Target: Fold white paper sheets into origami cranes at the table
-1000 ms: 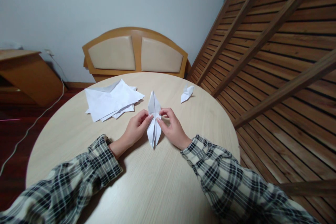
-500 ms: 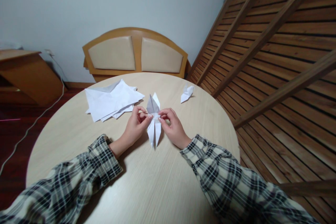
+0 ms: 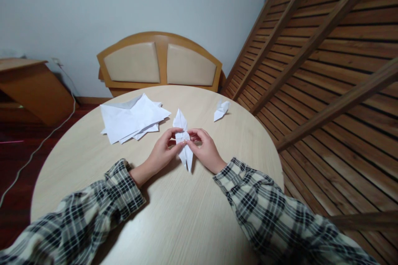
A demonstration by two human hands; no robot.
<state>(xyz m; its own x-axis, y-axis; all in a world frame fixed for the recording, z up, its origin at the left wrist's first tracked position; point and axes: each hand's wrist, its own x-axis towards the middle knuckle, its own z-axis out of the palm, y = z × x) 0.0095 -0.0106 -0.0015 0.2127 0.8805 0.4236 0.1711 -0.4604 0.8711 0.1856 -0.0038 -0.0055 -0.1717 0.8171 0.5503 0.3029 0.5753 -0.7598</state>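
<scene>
A narrow, pointed piece of folded white paper point(image 3: 183, 136) stands between my two hands over the round wooden table point(image 3: 174, 215). My left hand point(image 3: 161, 153) pinches its left side at the middle with thumb and fingertips. My right hand point(image 3: 203, 151) pinches the right side the same way. The paper's upper tip points away from me and its lower tip leans slightly right, close to the tabletop. Both arms wear plaid sleeves.
A loose pile of white paper sheets point(image 3: 132, 119) lies to the left of my hands. A small finished folded paper figure point(image 3: 221, 109) sits at the far right of the table. A wooden chair point(image 3: 160, 64) stands behind the table, and slatted wood panels point(image 3: 326, 62) lean at the right.
The upper flap, spread apart half a second ago, is closed flat again. The folded paper has tilted, its lower tip swinging right. Both hands stayed pinched at its middle.
</scene>
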